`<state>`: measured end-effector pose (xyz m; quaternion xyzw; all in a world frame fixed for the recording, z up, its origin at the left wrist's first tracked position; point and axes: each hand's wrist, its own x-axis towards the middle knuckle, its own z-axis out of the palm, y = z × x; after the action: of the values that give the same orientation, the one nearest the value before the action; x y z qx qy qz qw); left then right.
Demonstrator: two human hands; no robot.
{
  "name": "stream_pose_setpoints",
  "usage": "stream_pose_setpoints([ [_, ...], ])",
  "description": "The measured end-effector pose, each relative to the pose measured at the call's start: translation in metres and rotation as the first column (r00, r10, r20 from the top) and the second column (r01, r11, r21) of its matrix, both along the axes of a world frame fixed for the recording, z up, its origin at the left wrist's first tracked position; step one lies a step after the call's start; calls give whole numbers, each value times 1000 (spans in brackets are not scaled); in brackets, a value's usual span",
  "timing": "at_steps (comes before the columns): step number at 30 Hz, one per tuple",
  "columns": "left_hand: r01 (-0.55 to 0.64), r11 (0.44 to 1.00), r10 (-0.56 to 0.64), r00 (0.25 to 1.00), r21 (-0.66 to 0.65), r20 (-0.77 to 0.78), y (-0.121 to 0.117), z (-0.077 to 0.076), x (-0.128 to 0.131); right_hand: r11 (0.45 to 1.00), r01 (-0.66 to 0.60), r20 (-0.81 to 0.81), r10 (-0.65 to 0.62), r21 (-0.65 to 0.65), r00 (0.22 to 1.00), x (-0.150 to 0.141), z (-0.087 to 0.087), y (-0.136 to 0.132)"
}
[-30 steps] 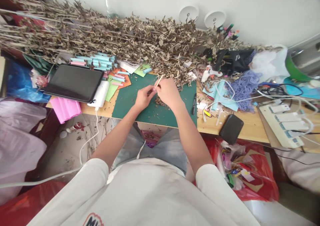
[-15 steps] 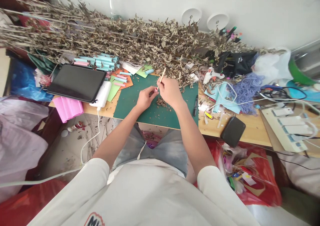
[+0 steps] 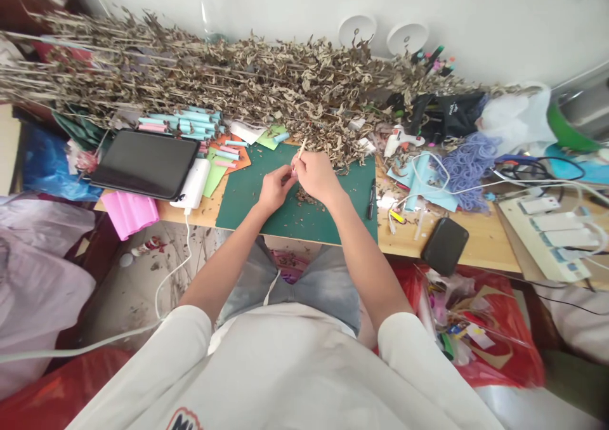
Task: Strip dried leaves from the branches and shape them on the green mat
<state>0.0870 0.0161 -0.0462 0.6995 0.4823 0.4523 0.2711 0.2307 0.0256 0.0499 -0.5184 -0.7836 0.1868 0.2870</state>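
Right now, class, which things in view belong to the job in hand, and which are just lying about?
In the job, apparently:
pale stick, in the right fingers
pink piece, at the left fingers
green mat beneath
leaf crumbs on it

Just lying about, probably:
tablet
glue gun
purple yarn
flat black object

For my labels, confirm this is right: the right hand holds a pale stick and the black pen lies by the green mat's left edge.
Wrong side: the head view shows the black pen by the right edge of the green mat. The right hand does hold a pale stick.
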Motion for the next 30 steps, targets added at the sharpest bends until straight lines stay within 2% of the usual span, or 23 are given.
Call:
stream_pose_setpoints([
  [3, -1, 1000, 1, 1000, -6, 8, 1, -1, 0, 1000, -12, 25, 13, -28, 1000, 3, -3, 1],
  [12, -16, 999, 17, 999, -34, 29, 2, -3, 0, 994, -83, 23, 85, -69, 996, 8, 9, 5],
  [16, -32, 999, 33, 999, -40, 29, 2, -3, 0, 999, -28, 15, 28, -44, 999, 5, 11, 5],
  [22, -29, 998, 31, 999, -57, 34, 0, 0, 1, 995, -25, 27, 28, -98, 999, 2, 6, 13],
  [26, -28, 996, 33, 998, -88, 49, 0, 1, 2, 998, 6, 8, -6, -70, 1000, 1, 4, 15],
  [30, -41, 997, 42, 999, -58, 10, 0, 1, 1, 997, -27, 22, 29, -74, 999, 0, 1, 13],
])
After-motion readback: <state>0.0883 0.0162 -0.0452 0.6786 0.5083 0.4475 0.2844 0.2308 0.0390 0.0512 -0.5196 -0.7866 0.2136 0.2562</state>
